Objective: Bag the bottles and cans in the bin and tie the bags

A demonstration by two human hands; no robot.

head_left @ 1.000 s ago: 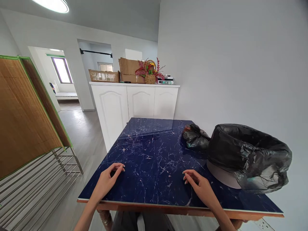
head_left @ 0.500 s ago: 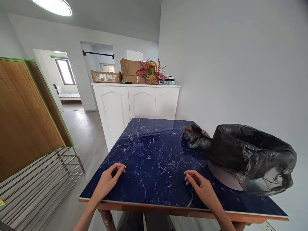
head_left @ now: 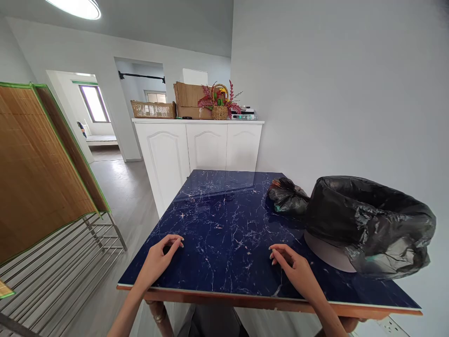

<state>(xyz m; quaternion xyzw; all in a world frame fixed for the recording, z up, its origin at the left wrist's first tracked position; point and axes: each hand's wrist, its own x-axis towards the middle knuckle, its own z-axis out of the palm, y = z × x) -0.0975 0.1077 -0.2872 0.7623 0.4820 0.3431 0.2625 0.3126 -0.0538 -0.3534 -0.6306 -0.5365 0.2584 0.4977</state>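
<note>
My left hand (head_left: 158, 261) rests on the dark blue marble-patterned table (head_left: 224, 220) near its front left edge, fingers loosely curled and apart, holding nothing. Resting near the front centre-right of the table, my right hand (head_left: 293, 269) also has its fingers curled and apart, and it is empty. A pale bin lined with a black bag (head_left: 365, 224) stands on the table just right of my right hand. Behind the bin lies a small tied black bag (head_left: 287, 196), by the wall.
A white wall runs along the table's right side. A white cabinet (head_left: 199, 145) stands behind the table with cardboard boxes and a flower basket (head_left: 219, 104) on top. A bamboo screen (head_left: 38, 164) and a metal rack (head_left: 63, 262) stand at the left.
Both hands stay on the table in nearly the same pose. The view has shifted slightly; nothing was picked up or moved.
</note>
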